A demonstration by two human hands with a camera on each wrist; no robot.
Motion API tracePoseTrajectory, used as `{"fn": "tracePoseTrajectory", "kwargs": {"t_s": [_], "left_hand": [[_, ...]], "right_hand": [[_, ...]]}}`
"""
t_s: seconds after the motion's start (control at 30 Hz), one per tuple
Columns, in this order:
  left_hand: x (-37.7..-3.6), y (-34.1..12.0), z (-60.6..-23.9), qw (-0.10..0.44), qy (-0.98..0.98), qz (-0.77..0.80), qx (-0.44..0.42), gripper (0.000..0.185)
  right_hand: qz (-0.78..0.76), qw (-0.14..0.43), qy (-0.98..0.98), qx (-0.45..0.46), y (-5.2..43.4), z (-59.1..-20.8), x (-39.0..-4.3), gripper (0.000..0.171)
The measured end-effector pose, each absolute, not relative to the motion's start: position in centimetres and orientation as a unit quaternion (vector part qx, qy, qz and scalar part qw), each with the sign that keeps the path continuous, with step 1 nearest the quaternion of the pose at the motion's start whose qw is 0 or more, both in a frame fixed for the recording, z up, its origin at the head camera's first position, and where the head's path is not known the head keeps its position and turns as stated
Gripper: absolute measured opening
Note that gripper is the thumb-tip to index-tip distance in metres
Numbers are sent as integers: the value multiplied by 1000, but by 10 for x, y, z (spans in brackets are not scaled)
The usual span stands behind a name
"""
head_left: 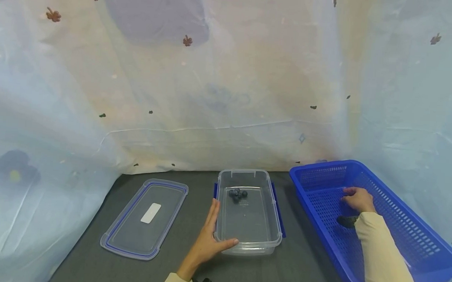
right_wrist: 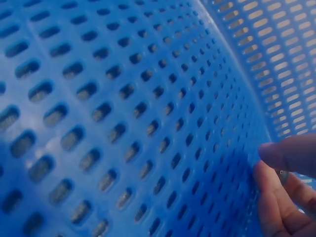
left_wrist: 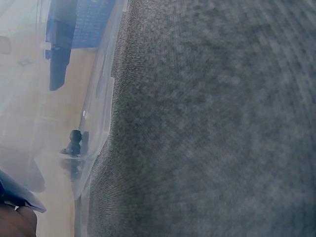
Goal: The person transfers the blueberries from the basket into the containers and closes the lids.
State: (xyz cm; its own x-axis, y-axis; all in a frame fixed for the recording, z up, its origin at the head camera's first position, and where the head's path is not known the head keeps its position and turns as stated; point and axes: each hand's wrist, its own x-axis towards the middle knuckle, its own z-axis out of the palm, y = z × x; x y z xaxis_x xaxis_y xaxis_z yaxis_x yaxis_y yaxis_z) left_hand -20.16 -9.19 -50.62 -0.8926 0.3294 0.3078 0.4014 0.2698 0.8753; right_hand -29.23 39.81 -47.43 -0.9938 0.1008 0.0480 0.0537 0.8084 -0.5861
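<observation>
The left hand point(head_left: 207, 242) lay flat-fingered against the clear container's point(head_left: 256, 245) near-left rim — holding nothing; the right hand point(head_left: 357, 199), fingers loosely curled, empty, rested inside the blue basket point(head_left: 427, 249).

Bright blue slotted basket point(head_left: 398, 218), clear container point(head_left: 248, 227) with dark blueberries point(head_left: 237, 194), blue-rimmed clear lid point(head_left: 145, 217), dark grey tabletop point(head_left: 303, 268).
</observation>
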Motion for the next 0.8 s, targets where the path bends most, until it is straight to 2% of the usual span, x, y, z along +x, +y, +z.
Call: {"fn": "tracePoseTrajectory", "kwargs": {"t_s": [0.37, 0.63, 0.8], "left_hand": [[-202, -92, -507, 31, -796, -559, -230, 115], [-202, -92, -509, 33, -794, -560, -234, 116], [-202, -92, -509, 35, -797, -557, -231, 116]], "right_hand": [[354, 129, -926, -38, 389, -469, -295, 36], [371, 161, -914, -41, 379, -454, -295, 34], [405, 176, -896, -40, 374, -443, -293, 41]]}}
